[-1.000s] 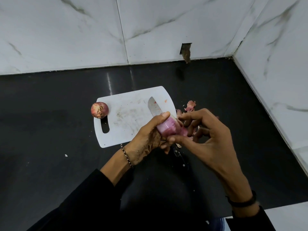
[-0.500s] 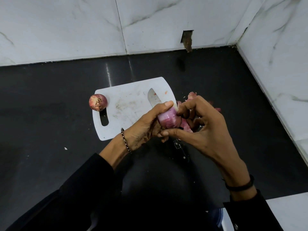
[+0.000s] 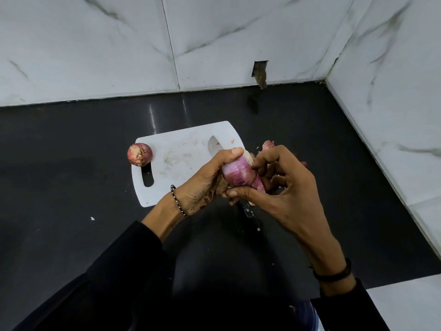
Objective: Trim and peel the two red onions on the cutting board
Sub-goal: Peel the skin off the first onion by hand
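Head view looks down on a left hand (image 3: 205, 185) whose fingers curl round a half-peeled onion (image 3: 238, 174), held above the cutting board (image 3: 181, 158). The right hand (image 3: 286, 194) pinches it too. A second onion (image 3: 139, 154) sits at the board's left edge, and a knife (image 3: 213, 146) lies on it.

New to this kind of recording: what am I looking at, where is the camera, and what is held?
No machine here: a person wears a camera on the head, so this view looks down on their own hands. The left hand grips a partly peeled red onion; the right hand pinches it too. Below, a white cutting board lies on a black counter, with a knife partly on it. An unpeeled red onion sits at the board's left edge; onion skins lie off its right side.
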A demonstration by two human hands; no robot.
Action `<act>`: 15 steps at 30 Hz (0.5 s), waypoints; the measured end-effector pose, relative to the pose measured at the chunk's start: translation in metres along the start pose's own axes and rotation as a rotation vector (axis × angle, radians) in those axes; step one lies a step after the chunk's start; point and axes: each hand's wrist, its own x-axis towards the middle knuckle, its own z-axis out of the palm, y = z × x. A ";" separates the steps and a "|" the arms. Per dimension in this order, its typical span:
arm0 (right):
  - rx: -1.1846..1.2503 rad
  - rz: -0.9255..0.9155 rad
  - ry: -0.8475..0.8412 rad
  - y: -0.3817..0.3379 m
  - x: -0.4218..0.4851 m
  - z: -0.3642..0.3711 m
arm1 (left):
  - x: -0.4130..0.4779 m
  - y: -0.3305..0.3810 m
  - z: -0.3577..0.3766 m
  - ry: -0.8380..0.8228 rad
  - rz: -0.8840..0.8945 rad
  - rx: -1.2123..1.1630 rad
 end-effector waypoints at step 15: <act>0.060 0.040 0.044 -0.012 -0.027 0.000 | -0.019 -0.002 0.020 0.037 0.025 0.076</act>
